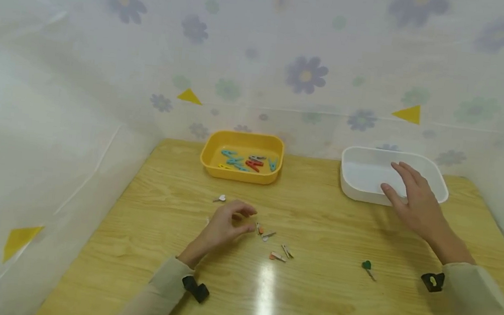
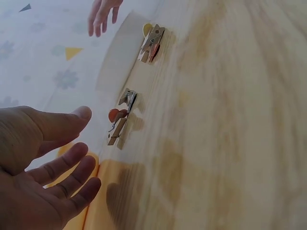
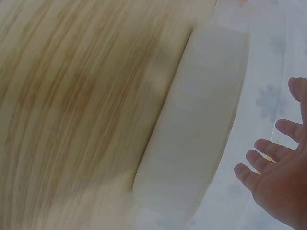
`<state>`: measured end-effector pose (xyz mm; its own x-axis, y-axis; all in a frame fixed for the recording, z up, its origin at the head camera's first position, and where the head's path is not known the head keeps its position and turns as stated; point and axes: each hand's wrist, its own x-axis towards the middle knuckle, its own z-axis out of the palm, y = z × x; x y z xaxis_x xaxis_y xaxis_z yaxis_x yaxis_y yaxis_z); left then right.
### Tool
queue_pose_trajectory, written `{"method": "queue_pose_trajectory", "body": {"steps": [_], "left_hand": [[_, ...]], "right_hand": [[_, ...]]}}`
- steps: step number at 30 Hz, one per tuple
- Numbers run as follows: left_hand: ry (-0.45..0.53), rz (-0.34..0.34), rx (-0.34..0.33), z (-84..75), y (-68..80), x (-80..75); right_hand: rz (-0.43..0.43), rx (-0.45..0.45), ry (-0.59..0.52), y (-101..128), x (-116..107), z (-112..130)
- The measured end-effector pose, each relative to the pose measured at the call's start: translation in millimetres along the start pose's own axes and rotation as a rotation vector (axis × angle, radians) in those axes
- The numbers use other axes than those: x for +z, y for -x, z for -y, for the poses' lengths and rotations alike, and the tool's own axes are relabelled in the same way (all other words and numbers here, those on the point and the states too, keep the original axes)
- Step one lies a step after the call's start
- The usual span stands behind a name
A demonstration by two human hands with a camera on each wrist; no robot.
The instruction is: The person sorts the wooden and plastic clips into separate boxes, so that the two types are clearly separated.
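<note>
My left hand (image 1: 223, 227) hovers over the table with thumb and fingers loosely bent and apart, holding nothing. By its fingertips lie several small wooden clothespins, among them one with an orange decoration (image 1: 259, 229) and a white-trimmed one (image 1: 267, 236). The left wrist view shows a clothespin (image 2: 115, 132) beyond the thumb and more clothespins (image 2: 152, 42) farther off. Over the white tray (image 1: 361, 194) is my right hand (image 1: 420, 210), its fingers extended and spread with nothing in them. The right wrist view also shows this hand (image 3: 280, 182) beside the tray wall.
A yellow tray (image 1: 241, 175) at the back holds several plastic clothespins, blue, red and yellow ones among them. A green heart clothespin (image 1: 367, 267) lies at the right, a white heart one (image 1: 221, 198) in front of the yellow tray. A flowered curtain (image 1: 250, 77) hangs behind the table.
</note>
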<state>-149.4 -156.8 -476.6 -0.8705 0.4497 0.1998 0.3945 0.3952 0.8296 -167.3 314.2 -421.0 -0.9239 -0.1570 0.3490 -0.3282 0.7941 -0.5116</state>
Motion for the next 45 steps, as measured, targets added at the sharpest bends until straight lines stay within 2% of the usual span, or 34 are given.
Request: {"method": "queue_pose_trajectory", "body": {"steps": [11,19,25,34,45], "left_hand": [[-0.059,0.014,-0.015,2.5,-2.8,5.8],[-0.083,0.054,-0.088,6.0,-6.9,7.1],[-0.075,0.081,-0.097,5.3,-9.7,5.2],[-0.075,0.11,-0.094,3.8,-11.8,3.4],[-0.09,0.121,-0.092,6.3,-14.6,4.9]], "right_hand": [[-0.031,0.017,0.041,3.4,-15.8,-44.0],[0.081,0.081,0.122,10.5,-27.5,-73.4],[0.174,0.097,0.179,13.0,-38.7,-91.6],[0.307,0.197,0.094,26.4,-53.7,-103.7],[0.287,0.125,0.175,30.2,-44.9,-107.4]]}}
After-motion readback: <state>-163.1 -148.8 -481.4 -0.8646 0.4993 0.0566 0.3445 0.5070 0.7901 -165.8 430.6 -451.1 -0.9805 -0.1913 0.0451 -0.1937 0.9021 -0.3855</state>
